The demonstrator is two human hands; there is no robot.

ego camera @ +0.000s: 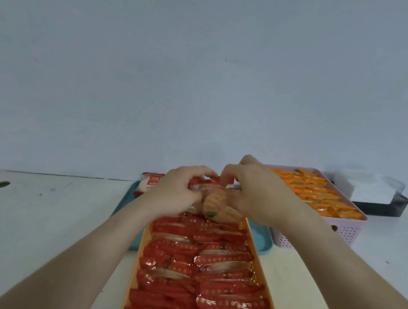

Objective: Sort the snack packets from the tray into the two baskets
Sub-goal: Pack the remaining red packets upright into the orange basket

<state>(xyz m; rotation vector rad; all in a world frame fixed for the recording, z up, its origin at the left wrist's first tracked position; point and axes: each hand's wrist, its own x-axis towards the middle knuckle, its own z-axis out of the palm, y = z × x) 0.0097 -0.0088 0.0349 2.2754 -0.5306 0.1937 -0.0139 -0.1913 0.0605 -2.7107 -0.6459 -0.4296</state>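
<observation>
Both hands meet above the blue tray (pixel 263 241), just past the far end of the orange basket (pixel 264 272). My left hand (pixel 175 192) grips a red and white snack packet (pixel 200 182). My right hand (pixel 252 193) pinches the same bundle from the right, and orange packets (pixel 215 202) show between the two hands. The orange basket is packed with rows of red packets (pixel 198 277). A pink basket (pixel 347 231) at the right holds rows of orange packets (pixel 321 194). One red and white packet (pixel 150 181) lies at the tray's far left.
The white table (pixel 35 223) has a round cable hole (pixel 0 184) at the far left. A black tray (pixel 381 205) with white things on it stands behind the pink basket. A plain pale wall closes off the back.
</observation>
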